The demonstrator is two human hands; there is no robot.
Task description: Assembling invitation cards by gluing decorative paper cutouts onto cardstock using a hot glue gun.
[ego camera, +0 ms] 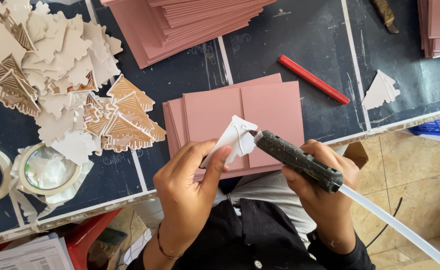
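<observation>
While you look down through the head camera, your left hand point(187, 187) pinches a small white cutout point(235, 140) between thumb and forefinger by its lower edge, holding it just above the pink cards point(275, 107) that lie in front of you on the dark table point(180, 75). Your right hand point(325, 192) has its fingers wrapped tight round a dark glue gun point(297, 160), whose nozzle touches the cutout's right side; a pale glue stick point(395, 225) trails out of its back end toward the floor. That cutout looks thin, light and fairly stiff, probably laser-cut board, with pointed, lacy edges that I judge could snap if you bend or squeeze them, so grip it by the broad plain base as you do now, well clear of the nozzle and of any fresh glue. Keep your fingertips off the metal tip, which is likely hot. To your left a heap of similar tree-shaped cutouts point(55, 65) lies beside two rolls of tape point(45, 170); a red pencil point(314, 80) and one more single cutout point(380, 90) rest on the table to the right, and a tall stack of pink sheets point(190, 25) sits farther back.
</observation>
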